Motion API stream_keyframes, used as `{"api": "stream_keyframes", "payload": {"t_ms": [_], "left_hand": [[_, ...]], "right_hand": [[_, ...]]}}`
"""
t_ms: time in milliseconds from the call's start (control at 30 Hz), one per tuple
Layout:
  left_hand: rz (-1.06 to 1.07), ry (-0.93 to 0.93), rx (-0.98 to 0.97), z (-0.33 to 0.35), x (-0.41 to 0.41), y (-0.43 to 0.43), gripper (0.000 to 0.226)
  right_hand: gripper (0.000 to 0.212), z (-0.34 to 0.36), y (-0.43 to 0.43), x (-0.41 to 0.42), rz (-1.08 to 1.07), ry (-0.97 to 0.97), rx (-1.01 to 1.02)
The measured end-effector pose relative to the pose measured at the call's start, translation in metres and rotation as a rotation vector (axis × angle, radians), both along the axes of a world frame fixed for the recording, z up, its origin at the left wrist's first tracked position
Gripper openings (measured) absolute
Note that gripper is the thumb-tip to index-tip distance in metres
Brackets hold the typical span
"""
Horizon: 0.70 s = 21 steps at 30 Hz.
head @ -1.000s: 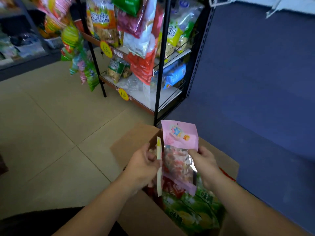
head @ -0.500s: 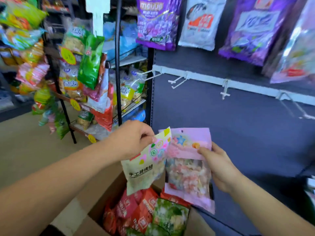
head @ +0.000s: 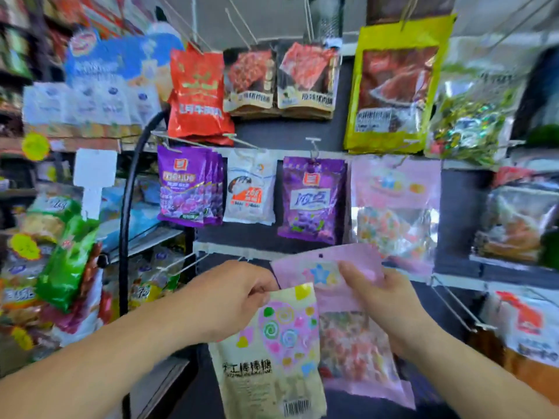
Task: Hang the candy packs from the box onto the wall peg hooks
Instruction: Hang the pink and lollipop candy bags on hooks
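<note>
Head view risen; left hand [head: 239, 297] pinches cream pack [head: 272, 358], right hand [head: 384, 300] pink pack [head: 354, 343]

Cream lollipop pack [head: 272, 352] with a swirly pastel heart hangs upright, overlapping the front of the pink star pack [head: 354, 346], which is slightly tilted. A white peg hook [head: 181, 261] juts out just left.

Small snack shop, packaged sweets [head: 311, 198] on wall peg hooks [head: 313, 146], yellow price tags [head: 35, 146], stocked shelves [head: 145, 234]
</note>
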<state>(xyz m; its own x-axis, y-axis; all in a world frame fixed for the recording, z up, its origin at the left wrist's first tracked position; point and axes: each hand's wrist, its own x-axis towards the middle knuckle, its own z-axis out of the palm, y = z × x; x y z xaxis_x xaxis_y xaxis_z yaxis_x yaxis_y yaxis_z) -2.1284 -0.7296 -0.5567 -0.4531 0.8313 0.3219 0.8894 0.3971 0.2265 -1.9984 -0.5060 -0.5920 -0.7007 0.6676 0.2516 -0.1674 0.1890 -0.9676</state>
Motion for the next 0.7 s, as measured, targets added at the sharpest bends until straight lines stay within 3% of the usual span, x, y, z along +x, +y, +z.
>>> {"api": "stream_keyframes", "payload": {"t_ms": [100,233,467,700], "left_hand": [[-0.045,0.139,0.137,0.029,0.015,0.021,0.020],[-0.112,0.144,0.301,0.065,0.031,0.055,0.012],[-0.256,0.177,0.358,0.090,0.067,0.140,0.019],[-0.329,0.123,0.447,0.099,0.083,0.207,0.013]], "right_hand": [[0.033,0.034,0.019,0.016,-0.016,0.110,-0.030],[0.012,0.081,0.049,0.047,-0.092,0.159,-0.045],[0.046,0.126,0.133,0.107,-0.313,0.252,-0.056],[0.037,0.163,0.199,0.117,-0.412,0.291,-0.088]]}}
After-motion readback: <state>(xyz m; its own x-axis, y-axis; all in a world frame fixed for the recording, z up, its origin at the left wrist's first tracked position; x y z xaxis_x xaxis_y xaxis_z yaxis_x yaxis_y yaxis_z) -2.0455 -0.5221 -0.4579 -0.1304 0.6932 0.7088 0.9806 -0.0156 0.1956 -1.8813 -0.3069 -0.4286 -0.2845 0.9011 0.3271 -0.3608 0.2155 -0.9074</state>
